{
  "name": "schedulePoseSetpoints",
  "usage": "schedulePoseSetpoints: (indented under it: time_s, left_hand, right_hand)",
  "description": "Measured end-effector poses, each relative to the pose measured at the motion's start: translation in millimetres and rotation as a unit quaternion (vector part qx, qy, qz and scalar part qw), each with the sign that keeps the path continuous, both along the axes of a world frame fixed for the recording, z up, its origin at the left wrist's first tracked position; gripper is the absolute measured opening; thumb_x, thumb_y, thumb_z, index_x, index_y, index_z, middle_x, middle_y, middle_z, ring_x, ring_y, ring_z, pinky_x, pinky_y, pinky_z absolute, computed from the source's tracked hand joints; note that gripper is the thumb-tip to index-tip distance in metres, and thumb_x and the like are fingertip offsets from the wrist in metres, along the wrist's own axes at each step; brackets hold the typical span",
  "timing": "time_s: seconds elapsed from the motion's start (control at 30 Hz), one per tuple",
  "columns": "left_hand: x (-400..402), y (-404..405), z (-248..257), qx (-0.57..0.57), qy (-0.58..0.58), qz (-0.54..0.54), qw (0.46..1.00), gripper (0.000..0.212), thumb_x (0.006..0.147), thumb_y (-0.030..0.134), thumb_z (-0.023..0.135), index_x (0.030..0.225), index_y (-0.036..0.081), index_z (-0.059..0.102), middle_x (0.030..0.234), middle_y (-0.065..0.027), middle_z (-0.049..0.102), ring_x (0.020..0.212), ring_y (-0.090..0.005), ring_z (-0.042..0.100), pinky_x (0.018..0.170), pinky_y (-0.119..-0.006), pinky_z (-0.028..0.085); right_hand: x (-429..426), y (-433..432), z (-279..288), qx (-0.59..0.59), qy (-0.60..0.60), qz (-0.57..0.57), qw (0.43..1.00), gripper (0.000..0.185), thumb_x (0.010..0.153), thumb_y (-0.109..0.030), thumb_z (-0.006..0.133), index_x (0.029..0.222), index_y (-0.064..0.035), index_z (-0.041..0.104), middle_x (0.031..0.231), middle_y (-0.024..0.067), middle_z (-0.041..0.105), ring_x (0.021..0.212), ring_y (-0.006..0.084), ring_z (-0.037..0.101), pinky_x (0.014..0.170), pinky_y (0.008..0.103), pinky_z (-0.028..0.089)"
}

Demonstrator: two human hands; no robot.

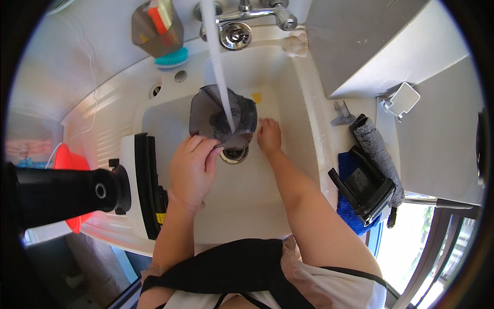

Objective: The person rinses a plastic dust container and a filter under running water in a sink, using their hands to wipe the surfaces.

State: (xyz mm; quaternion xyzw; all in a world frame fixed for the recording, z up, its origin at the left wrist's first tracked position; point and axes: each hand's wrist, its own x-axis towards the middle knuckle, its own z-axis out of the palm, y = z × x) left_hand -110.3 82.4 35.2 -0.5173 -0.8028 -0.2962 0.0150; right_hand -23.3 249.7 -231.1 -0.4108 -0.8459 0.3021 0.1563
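My left hand (195, 166) pinches the near rim of a smoky translucent plastic container (202, 108). A stream of water (219, 58) from above falls into the container, where some water or foam shows. My right hand (269, 135) is down in the white sink (247, 216), just right of the container, with its fingers curled; whether they touch the container I cannot tell. The metal drain (234, 155) lies partly hidden under the container's near edge. A small yellow piece (256, 97) is on the sink floor beyond my right hand.
A black and white appliance (142, 185) stands at the sink's left side, by a red basin (71, 162). Right of the sink are a grey fabric roller (376, 154), a black plastic part (362, 189) and a blue cloth (347, 216). A chrome faucet (251, 14) and brush holder (154, 38) are at the back.
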Motion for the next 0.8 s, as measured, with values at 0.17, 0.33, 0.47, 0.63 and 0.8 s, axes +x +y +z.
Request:
schedulePoseSetpoints:
  time_s: [0.17, 0.33, 0.47, 0.63, 0.8]
  left_hand:
    - [5, -4, 4, -0.019, -0.018, 0.007, 1.0, 0.009, 0.076, 0.005, 0.067, 0.085, 0.005, 0.064, 0.082, -0.0093, 0.061, 0.076, -0.0309, 0.059, 0.068, -0.036, 0.048]
    - [5, -7, -1, -0.038, -0.022, 0.005, 0.999, 0.008, 0.076, 0.006, 0.067, 0.083, 0.007, 0.064, 0.082, -0.0071, 0.061, 0.078, -0.0298, 0.059, 0.07, -0.036, 0.049]
    - [4, -6, -2, -0.055, -0.034, 0.002, 0.998, 0.012, 0.074, 0.003, 0.069, 0.085, 0.002, 0.064, 0.082, -0.0116, 0.061, 0.077, -0.0323, 0.06, 0.075, -0.035, 0.05]
    - [1, -10, -12, -0.041, -0.036, 0.007, 0.998, 0.009, 0.075, 0.005, 0.068, 0.084, 0.007, 0.065, 0.081, -0.0075, 0.061, 0.079, -0.0295, 0.059, 0.072, -0.034, 0.05]
    - [6, 4, -10, -0.017, -0.022, -0.012, 1.0, 0.01, 0.075, 0.005, 0.068, 0.084, 0.006, 0.064, 0.081, -0.0082, 0.061, 0.077, -0.0296, 0.059, 0.069, -0.036, 0.048]
  right_hand:
    - [-42, 58, -13, 0.076, 0.07, 0.014, 0.995, 0.037, 0.083, -0.005, 0.053, 0.12, -0.0032, 0.055, 0.128, 0.0159, 0.052, 0.121, 0.0349, 0.046, 0.103, 0.0402, 0.037]
    - [-58, 79, -33, 0.079, 0.044, 0.023, 0.996, 0.04, 0.086, -0.007, 0.049, 0.125, -0.0037, 0.052, 0.132, 0.0163, 0.05, 0.125, 0.0334, 0.044, 0.106, 0.039, 0.035]
    - [-40, 48, -45, -0.009, 0.021, 0.198, 0.98, 0.042, 0.089, -0.012, 0.047, 0.131, -0.0038, 0.047, 0.137, 0.015, 0.046, 0.128, 0.0298, 0.041, 0.11, 0.0375, 0.029]
    - [-13, -44, -42, -0.205, 0.227, 0.211, 0.928, 0.039, 0.09, -0.019, 0.05, 0.126, -0.0034, 0.05, 0.13, 0.0176, 0.051, 0.122, 0.0326, 0.046, 0.105, 0.0375, 0.035]
    - [9, -78, -56, -0.196, -0.077, 0.31, 0.927, 0.04, 0.089, -0.016, 0.049, 0.128, -0.0068, 0.049, 0.133, 0.0183, 0.048, 0.122, 0.0324, 0.046, 0.101, 0.0377, 0.038]
